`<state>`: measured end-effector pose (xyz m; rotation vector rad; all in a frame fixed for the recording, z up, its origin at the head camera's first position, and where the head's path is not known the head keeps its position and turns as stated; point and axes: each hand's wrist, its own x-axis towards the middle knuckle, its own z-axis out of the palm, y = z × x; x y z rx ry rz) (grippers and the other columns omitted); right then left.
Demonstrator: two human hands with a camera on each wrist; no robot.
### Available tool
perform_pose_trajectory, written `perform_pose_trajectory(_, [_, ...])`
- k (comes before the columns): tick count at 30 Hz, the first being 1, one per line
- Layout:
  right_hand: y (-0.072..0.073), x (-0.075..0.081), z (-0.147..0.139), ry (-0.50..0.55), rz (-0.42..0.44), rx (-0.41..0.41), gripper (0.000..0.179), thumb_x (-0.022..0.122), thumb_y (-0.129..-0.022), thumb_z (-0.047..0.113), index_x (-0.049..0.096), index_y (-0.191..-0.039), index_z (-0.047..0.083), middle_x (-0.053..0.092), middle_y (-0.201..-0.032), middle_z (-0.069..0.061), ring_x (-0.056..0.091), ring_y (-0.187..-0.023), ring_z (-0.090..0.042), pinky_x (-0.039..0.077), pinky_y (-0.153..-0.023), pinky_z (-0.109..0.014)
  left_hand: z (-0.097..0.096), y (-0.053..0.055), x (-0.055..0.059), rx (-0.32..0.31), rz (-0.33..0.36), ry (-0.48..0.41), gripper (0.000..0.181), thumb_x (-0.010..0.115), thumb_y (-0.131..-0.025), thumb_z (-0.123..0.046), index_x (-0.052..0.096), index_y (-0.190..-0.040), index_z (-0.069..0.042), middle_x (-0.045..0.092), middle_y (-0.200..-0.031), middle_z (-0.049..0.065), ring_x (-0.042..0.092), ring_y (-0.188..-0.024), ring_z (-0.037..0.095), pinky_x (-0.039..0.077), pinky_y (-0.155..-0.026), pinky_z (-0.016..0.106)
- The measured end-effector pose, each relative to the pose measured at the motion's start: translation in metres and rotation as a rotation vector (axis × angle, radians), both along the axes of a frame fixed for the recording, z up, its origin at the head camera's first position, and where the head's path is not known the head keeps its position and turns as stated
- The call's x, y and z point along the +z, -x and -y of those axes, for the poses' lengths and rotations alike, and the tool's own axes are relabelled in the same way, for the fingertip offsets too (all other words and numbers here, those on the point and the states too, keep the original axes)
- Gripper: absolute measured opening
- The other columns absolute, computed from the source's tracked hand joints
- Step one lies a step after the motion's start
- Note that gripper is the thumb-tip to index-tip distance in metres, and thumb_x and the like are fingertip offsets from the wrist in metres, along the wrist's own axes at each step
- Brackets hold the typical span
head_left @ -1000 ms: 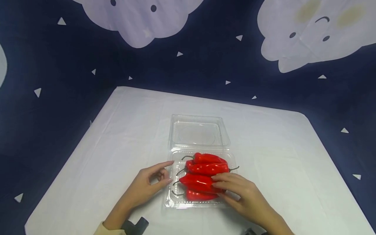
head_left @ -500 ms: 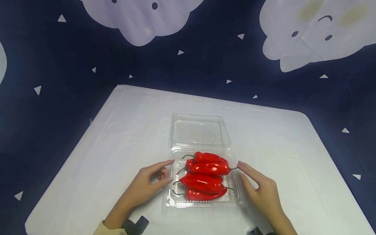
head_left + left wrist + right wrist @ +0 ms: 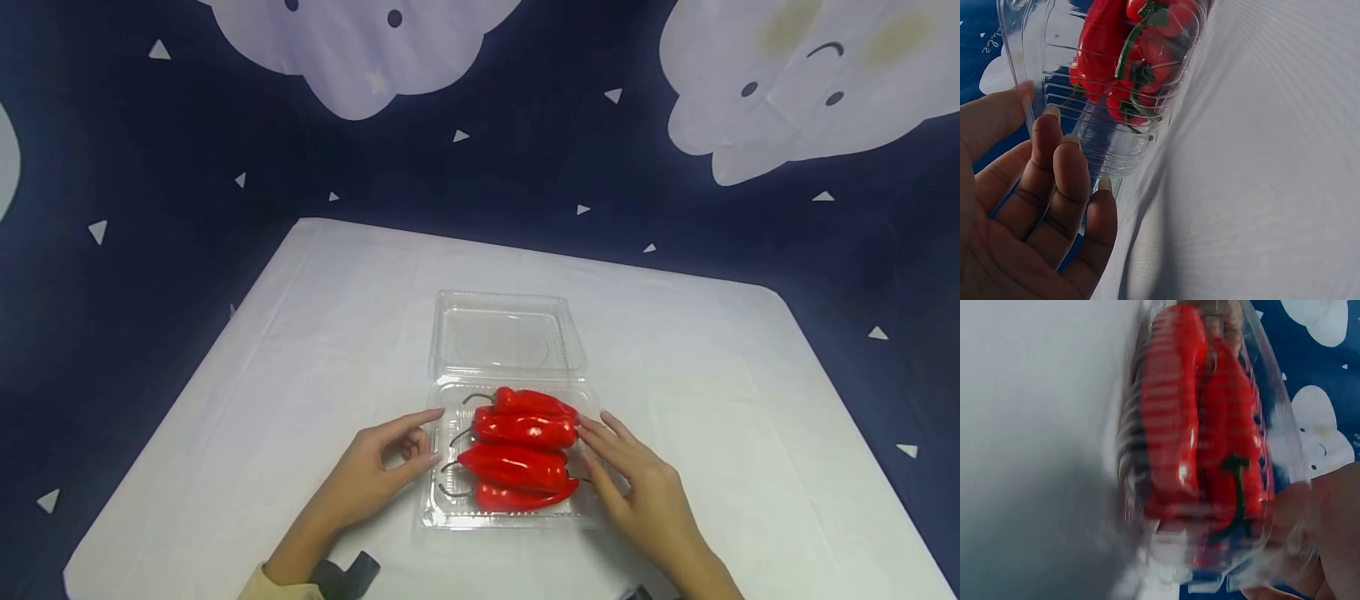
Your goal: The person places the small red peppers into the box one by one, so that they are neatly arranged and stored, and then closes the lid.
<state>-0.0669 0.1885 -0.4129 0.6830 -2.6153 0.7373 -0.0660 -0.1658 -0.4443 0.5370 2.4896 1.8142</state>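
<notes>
Several red peppers (image 3: pixel 517 467) with thin green stems lie side by side across a clear plastic clamshell box (image 3: pixel 517 525). Its lid (image 3: pixel 506 329) is folded back, away from the person. At the box's left side, my left hand (image 3: pixel 367 471) keeps its index finger and thumb extended against the rim. The left wrist view shows this hand (image 3: pixel 1041 194) with its other fingers loosely bent, beside the plastic wall (image 3: pixel 1019 56). My right hand (image 3: pixel 648 492) reaches over the right rim, fingertips at the right ends of the peppers. In the right wrist view, peppers (image 3: pixel 1172 412) are blurred behind plastic, and the hand (image 3: pixel 1341 531) is partly hidden.
A white cloth covers the table (image 3: pixel 360 308) around the box. Behind it hangs a dark blue backdrop (image 3: pixel 525 167) printed with clouds and small triangles. A black wrist strap (image 3: pixel 352 575) shows near the left sleeve.
My right hand left the lower peppers' right ends, moved out to the box's right side, then came back inward to the peppers' ends. My left hand stayed still.
</notes>
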Motion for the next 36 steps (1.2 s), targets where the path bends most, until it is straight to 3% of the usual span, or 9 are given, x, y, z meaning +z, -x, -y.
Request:
perform_pose_trajectory(8, [0.000,0.006,0.010,0.006,-0.001,0.036,0.046,0.084,-0.082,0.011,0.074,-0.127,0.014,0.069,-0.130,0.004,0.058,-0.131,-0.026,0.045,-0.099,-0.032,-0.001,0.000,0.001,-0.003,0.015,-0.005,0.053,0.079,-0.091,-0.019,0.062,-0.140,-0.010,0.066,-0.086,-0.009,0.065,-0.083,0.013,0.056,-0.079,0.027])
perform_pose_trajectory(12, [0.009,0.014,0.002,0.034,-0.029,0.004,0.042,0.081,-0.084,0.009,0.075,-0.125,0.014,0.070,-0.127,0.000,0.061,-0.127,-0.028,0.039,-0.105,-0.021,-0.001,-0.001,0.003,0.003,0.006,0.002,0.053,0.079,-0.091,-0.020,0.062,-0.140,-0.010,0.066,-0.086,-0.009,0.065,-0.083,0.013,0.056,-0.079,0.027])
perform_pose_trajectory(15, [0.024,0.021,-0.008,0.066,-0.037,-0.049,0.037,0.077,-0.088,0.009,0.074,-0.125,0.013,0.070,-0.128,-0.003,0.064,-0.123,-0.028,0.032,-0.106,-0.010,0.000,-0.002,0.004,0.016,-0.001,0.007,0.053,0.080,-0.090,-0.020,0.062,-0.140,-0.010,0.067,-0.086,-0.010,0.065,-0.083,0.013,0.056,-0.078,0.027])
perform_pose_trajectory(17, [0.035,0.025,-0.016,0.107,-0.017,-0.104,0.032,0.075,-0.092,0.010,0.075,-0.124,0.013,0.071,-0.126,-0.004,0.066,-0.119,-0.029,0.034,-0.103,-0.007,0.000,-0.002,0.004,0.012,0.003,0.004,0.053,0.080,-0.090,-0.020,0.062,-0.140,-0.010,0.066,-0.086,-0.010,0.064,-0.083,0.013,0.056,-0.078,0.027])
perform_pose_trajectory(20, [0.050,0.029,-0.026,0.165,0.060,-0.181,0.024,0.069,-0.099,0.017,0.076,-0.121,0.015,0.072,-0.123,-0.002,0.068,-0.115,-0.028,0.047,-0.098,-0.016,0.000,-0.002,0.003,0.004,0.013,0.003,0.053,0.080,-0.091,-0.020,0.062,-0.140,-0.010,0.066,-0.086,-0.009,0.064,-0.083,0.013,0.055,-0.079,0.026])
perform_pose_trajectory(25, [0.074,0.029,-0.035,0.205,0.218,-0.240,0.030,0.062,-0.103,0.033,0.074,-0.122,0.014,0.074,-0.118,-0.002,0.067,-0.113,-0.026,0.057,-0.091,-0.050,0.000,-0.002,0.002,0.005,0.032,0.005,0.053,0.080,-0.090,-0.021,0.062,-0.140,-0.011,0.066,-0.086,-0.009,0.063,-0.083,0.014,0.055,-0.079,0.026])
perform_pose_trajectory(28, [0.086,0.026,-0.036,0.266,0.332,-0.237,0.035,0.061,-0.104,0.035,0.071,-0.126,0.010,0.075,-0.113,-0.007,0.070,-0.104,-0.024,0.059,-0.085,-0.039,0.000,-0.002,0.001,0.010,0.036,0.008,0.053,0.080,-0.090,-0.022,0.062,-0.140,-0.011,0.066,-0.086,-0.009,0.063,-0.084,0.014,0.055,-0.080,0.026])
perform_pose_trajectory(31, [0.096,0.020,-0.039,0.394,0.466,-0.214,0.039,0.059,-0.105,0.032,0.066,-0.132,0.005,0.074,-0.109,-0.015,0.072,-0.094,-0.017,0.060,-0.079,-0.027,-0.001,-0.002,0.001,0.008,0.042,0.007,0.053,0.080,-0.091,-0.022,0.062,-0.140,-0.012,0.067,-0.087,-0.009,0.063,-0.084,0.014,0.055,-0.080,0.026])
perform_pose_trajectory(36, [0.114,0.008,-0.042,0.583,0.682,-0.164,0.051,0.060,-0.105,0.034,0.056,-0.140,-0.003,0.070,-0.101,-0.013,0.070,-0.090,-0.012,0.061,-0.079,-0.030,0.000,-0.002,0.002,0.020,0.031,0.017,0.053,0.080,-0.090,-0.021,0.063,-0.140,-0.013,0.067,-0.087,-0.010,0.064,-0.085,0.013,0.055,-0.081,0.026])
